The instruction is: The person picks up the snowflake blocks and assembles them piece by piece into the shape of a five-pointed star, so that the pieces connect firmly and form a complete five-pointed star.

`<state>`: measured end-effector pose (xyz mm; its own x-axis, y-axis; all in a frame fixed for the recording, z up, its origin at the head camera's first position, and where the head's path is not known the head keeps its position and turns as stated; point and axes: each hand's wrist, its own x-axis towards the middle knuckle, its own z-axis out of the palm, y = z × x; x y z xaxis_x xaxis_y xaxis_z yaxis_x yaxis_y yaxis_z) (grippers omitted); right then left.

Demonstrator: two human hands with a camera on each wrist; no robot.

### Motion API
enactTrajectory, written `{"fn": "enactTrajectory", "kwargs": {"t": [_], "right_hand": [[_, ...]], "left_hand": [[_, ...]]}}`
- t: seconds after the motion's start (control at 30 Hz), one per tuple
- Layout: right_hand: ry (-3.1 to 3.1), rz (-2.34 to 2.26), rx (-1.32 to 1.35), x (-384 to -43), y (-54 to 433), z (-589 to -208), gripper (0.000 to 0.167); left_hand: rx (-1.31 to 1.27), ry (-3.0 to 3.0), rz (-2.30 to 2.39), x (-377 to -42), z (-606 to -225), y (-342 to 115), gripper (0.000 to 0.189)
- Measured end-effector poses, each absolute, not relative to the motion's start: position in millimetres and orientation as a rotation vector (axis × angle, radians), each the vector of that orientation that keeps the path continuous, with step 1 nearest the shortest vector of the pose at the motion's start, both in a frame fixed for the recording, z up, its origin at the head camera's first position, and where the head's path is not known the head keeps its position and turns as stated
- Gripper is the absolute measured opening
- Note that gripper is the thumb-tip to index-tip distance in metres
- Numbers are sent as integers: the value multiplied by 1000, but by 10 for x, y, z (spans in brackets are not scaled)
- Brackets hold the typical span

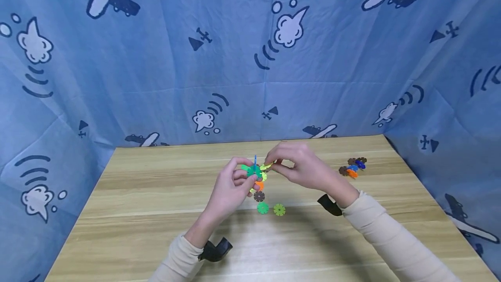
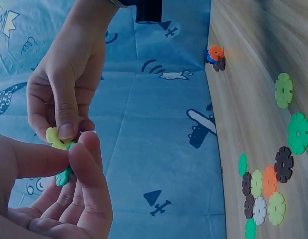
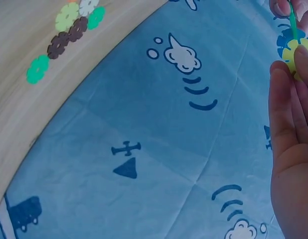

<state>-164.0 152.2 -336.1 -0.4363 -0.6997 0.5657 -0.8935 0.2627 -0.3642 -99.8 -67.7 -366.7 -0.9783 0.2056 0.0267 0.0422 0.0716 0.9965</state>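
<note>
Above the middle of the table, my left hand (image 1: 228, 188) pinches a green notched plastic disc (image 1: 252, 172) between thumb and fingers. A blue disc (image 3: 284, 40) is slotted onto the green one and stands up edge-on in the head view. My right hand (image 1: 301, 165) holds a yellow notched disc (image 2: 55, 139) between thumb and fingers, right beside the green disc. In the right wrist view the yellow disc meets the green disc's edge; whether they interlock I cannot tell. Fingers hide part of every held disc.
Loose discs lie on the wooden table below the hands, among them a brown one (image 1: 259, 196), a green one (image 1: 263, 208) and a yellow-green one (image 1: 279, 209). Farther right sits a small pile with an orange disc (image 1: 352, 173). A blue patterned curtain (image 1: 235, 55) hangs behind.
</note>
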Motion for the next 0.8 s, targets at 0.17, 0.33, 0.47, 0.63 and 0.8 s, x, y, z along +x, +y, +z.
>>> {"fn": "enactTrajectory", "kwargs": {"t": [0.17,0.33,0.47,0.63,0.8], "right_hand": [[-2250,966,1488,-1640,1507,-3383,23],[-2216,983,1510,-1652,1496,-3406,26],[-2166,991,1515,-1645,1474,-3427,30],[-2114,975,1522,-1619,1400,-3464,30],[-2095,919,1533,-1600,1352,-3528,29]], "left_hand": [[286,2201,2046,-1000,-3656,-665,26],[319,2179,2078,-994,-3650,-659,25],[311,2218,2079,-981,-3656,-643,23],[237,2307,2086,-987,-3680,-595,20],[173,2291,2123,-1017,-3732,-569,20]]}}
